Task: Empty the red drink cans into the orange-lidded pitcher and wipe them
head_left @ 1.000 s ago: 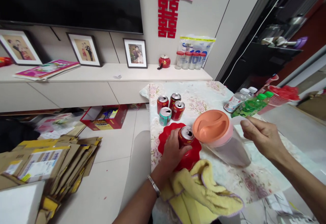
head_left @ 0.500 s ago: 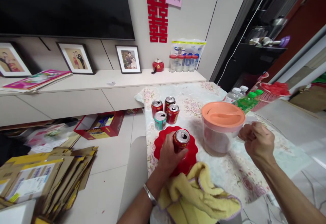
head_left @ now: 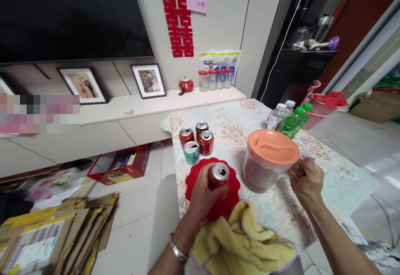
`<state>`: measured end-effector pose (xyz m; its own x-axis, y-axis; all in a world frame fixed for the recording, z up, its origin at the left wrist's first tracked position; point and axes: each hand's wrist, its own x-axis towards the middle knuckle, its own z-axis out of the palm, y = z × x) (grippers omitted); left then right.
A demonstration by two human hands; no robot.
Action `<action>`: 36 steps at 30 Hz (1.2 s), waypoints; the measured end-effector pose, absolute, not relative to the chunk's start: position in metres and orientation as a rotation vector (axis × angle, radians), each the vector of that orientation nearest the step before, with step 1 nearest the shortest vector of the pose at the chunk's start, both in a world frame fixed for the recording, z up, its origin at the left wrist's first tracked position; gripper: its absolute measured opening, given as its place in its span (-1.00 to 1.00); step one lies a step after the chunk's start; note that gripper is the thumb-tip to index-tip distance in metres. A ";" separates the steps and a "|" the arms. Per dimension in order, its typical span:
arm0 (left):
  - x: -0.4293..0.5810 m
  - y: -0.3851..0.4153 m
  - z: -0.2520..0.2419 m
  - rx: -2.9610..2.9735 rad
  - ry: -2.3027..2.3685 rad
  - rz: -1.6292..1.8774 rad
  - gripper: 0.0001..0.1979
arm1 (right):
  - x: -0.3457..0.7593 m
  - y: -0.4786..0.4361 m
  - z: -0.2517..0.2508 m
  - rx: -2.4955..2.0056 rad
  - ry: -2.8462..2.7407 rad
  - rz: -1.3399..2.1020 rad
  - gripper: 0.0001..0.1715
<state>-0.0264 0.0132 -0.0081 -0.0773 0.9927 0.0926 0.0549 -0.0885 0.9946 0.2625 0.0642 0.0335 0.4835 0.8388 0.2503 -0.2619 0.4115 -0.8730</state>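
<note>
My left hand [head_left: 203, 193] is wrapped round an opened red drink can [head_left: 218, 176], held over a scalloped red plate [head_left: 194, 179]. The can's top opening faces up; whether its base touches the plate is hidden. At the right, my right hand [head_left: 306, 179] is closed on the handle side of a clear plastic pitcher [head_left: 261, 177] with an orange lid [head_left: 275, 146]. Its handle is mostly covered by my fingers. Behind the plate stand a teal can [head_left: 191, 153] and several red or dark cans [head_left: 206, 143]. In front lies a crumpled yellow towel [head_left: 240, 241].
Bottles with green caps [head_left: 295, 121] and white caps stand at the table's back right, before a pink basket [head_left: 318, 110]. A flowered cloth [head_left: 231, 131] covers the table. Flattened cardboard [head_left: 78, 229] and a red box [head_left: 125, 166] lie on the floor at left.
The view has turned to the right. My right hand sits closer against the pitcher, which looks slightly more tilted. My left hand still holds the red can over the plate.
</note>
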 end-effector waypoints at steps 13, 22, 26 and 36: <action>-0.027 -0.002 0.026 0.999 1.114 1.254 -0.30 | 0.277 0.057 0.020 -0.900 -0.752 0.806 -0.26; -0.032 -0.012 0.019 1.009 1.142 1.263 -0.28 | 0.293 0.049 0.016 -0.938 -0.868 0.804 -0.41; -0.031 -0.013 0.016 1.015 1.201 1.243 -0.29 | 0.295 0.043 0.017 -0.964 -0.901 0.838 -0.54; -0.029 -0.011 0.002 1.018 1.271 1.257 -0.26 | 0.298 0.026 0.018 -1.023 -0.837 0.908 -0.48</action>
<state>-0.0286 -0.0106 0.0022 -0.1080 0.9888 -0.1030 -0.0915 0.0933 0.9914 0.2977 0.0259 0.0179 0.3877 0.9097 0.1487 -0.2219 0.2487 -0.9428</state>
